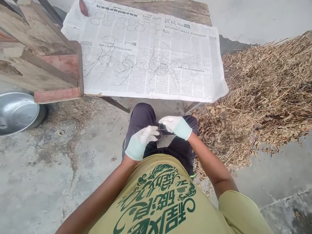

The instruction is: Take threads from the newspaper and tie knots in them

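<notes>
My left hand [147, 134], in a white glove with a pale green cuff, is closed on a thin wire [161, 136] above my lap. My right hand [172, 123], gloved the same way, pinches the wire from the other side. Between the two hands the wire curves in a loop, with a short straight piece running across. Beyond my knees, newspaper [195, 81] covers a wooden table. Several thin wire rings [95, 21] lie along its far part, and tangled wire pieces [129, 61] are spread nearer to me.
A wooden frame [56, 74] stands against the table's left end. On the concrete floor at the left sits a metal basin [21, 110]. Dry stalks and leaves [265, 97] are heaped at the right. A dark red object [83, 8] rests at the newspaper's far left corner.
</notes>
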{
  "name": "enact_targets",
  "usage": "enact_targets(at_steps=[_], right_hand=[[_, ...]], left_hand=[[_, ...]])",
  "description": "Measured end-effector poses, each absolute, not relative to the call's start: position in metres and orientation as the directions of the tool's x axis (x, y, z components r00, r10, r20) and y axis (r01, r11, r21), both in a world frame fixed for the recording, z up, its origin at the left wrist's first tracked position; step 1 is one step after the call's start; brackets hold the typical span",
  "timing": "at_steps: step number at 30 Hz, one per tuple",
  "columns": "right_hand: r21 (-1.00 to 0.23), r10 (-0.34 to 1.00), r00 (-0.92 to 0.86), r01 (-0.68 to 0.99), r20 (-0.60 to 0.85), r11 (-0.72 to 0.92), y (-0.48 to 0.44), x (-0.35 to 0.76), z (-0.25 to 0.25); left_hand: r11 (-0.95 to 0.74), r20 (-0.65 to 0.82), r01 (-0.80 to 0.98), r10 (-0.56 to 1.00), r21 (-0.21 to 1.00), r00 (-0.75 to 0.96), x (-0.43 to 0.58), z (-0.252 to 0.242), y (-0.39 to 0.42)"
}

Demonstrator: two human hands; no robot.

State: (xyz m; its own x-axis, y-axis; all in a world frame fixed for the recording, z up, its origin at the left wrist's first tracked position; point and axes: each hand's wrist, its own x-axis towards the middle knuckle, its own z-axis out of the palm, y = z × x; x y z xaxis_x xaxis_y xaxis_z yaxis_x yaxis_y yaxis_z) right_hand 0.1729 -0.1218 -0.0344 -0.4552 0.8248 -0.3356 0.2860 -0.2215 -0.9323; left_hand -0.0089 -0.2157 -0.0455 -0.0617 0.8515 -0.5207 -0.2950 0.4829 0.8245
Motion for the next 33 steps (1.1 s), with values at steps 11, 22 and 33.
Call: enact_targets(at_steps=[11, 22, 33], right_hand=[[-0.929, 0.794, -0.505, 0.314, -0.338, -0.196, -0.121, 0.180, -0.014], [-0.924, 0.895, -0.351, 0.352, -0.276, -0.147, -0.125, 0.178, -0.013], [-0.874, 0.814, -0.336, 0.292, -0.474, -0.388, -0.171, 0.153, -0.020]], left_hand=[[0.495, -0.499, 0.071, 0.865, 0.866, 0.055, -0.007, -0.024, -0.212], [0.420, -0.355, 0.366, 0.905, 0.830, -0.233, -0.003, -0.033, -0.218], [0.395, -0.273, 0.526, 0.915, 0.753, -0.297, -0.003, -0.034, -0.212]])
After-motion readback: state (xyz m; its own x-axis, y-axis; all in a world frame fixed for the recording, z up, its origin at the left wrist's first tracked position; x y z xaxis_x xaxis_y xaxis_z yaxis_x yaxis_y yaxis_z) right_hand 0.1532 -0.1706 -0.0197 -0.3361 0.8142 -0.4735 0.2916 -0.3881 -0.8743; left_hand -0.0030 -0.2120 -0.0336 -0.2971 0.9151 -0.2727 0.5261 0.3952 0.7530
